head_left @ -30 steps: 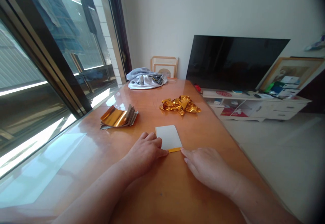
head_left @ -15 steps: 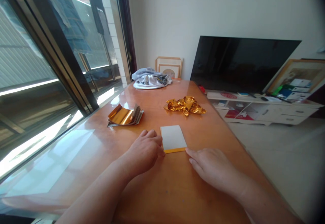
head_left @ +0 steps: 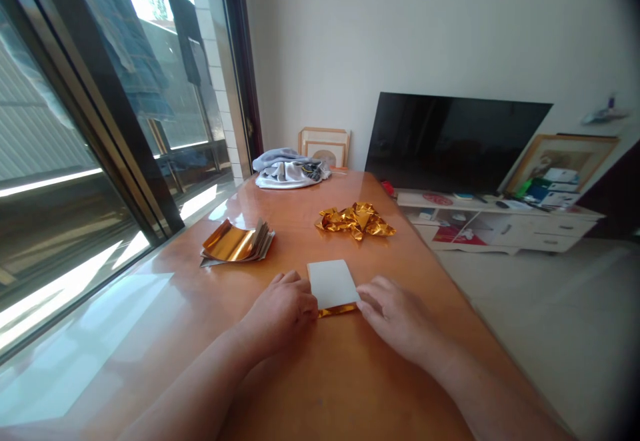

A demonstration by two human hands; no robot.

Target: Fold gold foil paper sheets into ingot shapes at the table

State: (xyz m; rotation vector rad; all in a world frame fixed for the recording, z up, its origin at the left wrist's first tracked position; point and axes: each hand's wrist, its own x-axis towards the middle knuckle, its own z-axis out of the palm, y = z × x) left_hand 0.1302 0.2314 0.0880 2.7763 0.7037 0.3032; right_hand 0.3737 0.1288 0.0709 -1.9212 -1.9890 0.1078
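Note:
A folded sheet of paper (head_left: 331,282), white on top with a gold foil edge along its near side, lies flat on the wooden table (head_left: 310,374). My left hand (head_left: 283,311) rests at the sheet's near left corner, fingers curled against its edge. My right hand (head_left: 395,314) sits at the near right corner, fingertips bent and pressing on the gold edge. A stack of gold foil sheets (head_left: 237,244), the top one curling, lies to the left. A crumpled pile of gold foil (head_left: 356,220) lies farther back.
A bundle of grey and white cloth (head_left: 290,168) sits at the table's far end, picture frames (head_left: 324,144) behind it. Sliding glass doors run along the left. A dark television (head_left: 453,141) on a white low cabinet (head_left: 505,224) stands to the right, beyond the table's right edge.
My right hand has moved in from beside the sheet onto its near right corner, fingers now bent. The left hand stays at the left corner. The camera has shifted a little.

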